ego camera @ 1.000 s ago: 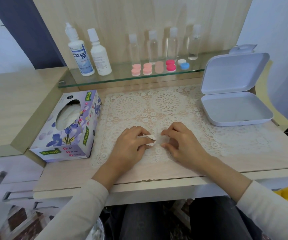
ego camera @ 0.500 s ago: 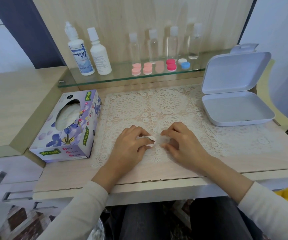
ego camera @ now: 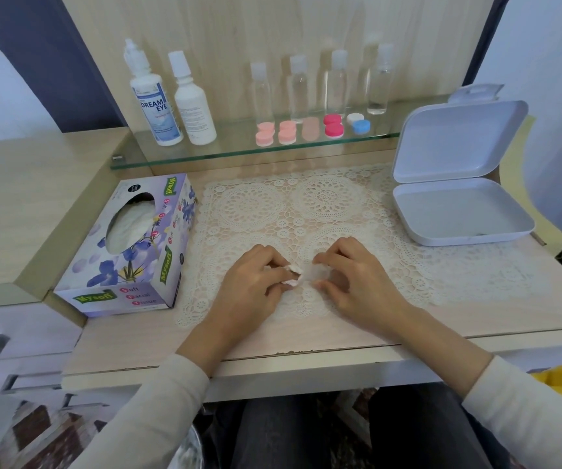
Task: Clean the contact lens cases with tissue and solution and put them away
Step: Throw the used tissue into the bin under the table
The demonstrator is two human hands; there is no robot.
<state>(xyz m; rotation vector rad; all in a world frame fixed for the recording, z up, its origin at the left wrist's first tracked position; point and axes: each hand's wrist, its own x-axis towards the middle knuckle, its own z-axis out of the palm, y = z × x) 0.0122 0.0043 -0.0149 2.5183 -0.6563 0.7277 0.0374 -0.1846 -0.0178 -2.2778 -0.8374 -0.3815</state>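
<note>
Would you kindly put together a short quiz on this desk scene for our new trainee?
1. True or false: the white box on the person's right has its lid shut.
2. The left hand pinches: A) a small white wad; B) a spoon; C) a pen.
3. How many clear bottles stand on the glass shelf?
Key: 1 false, the lid stands open; 2 A; 3 four.
</note>
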